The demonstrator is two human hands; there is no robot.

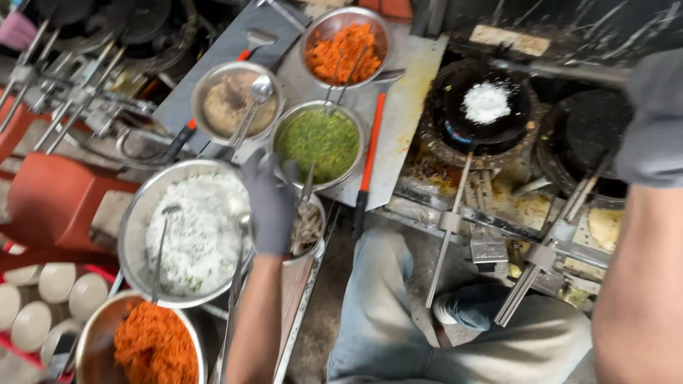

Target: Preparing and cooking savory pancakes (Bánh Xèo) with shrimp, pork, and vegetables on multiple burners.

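Grey trousers (398, 313) and a dark shoe (462, 306) fill the bottom middle of the frame, nearest the camera. At the right edge the right forearm is seen very close and blurred, with the right hand (651, 117) in a grey glove at the upper right; whether its fingers are apart or clamped on anything cannot be told. The left hand (269, 203), also gloved in grey, is held in the middle left of the frame with its fingers curled loosely, and it appears to rest on the long metal handle (238, 284) that runs down toward the bottom edge, though the grip is not clearly shown.

Just left of that hand, a large steel bowl of white rice (188, 231) is set on the surface, a spoon lying in it. Just right of the hand, partly hidden under it, a small bowl of pale filling (307, 227) is seen. Above the hand a bowl of green chopped herbs (319, 142) is placed, with a bowl of orange shredded carrot (345, 50) beyond it and a bowl of brownish paste (235, 103) at its left. A second bowl of orange shreds (153, 345) lies at the lower left.

Well apart, at the upper right, a black pan (487, 110) with a white patch of batter is set over a burner.
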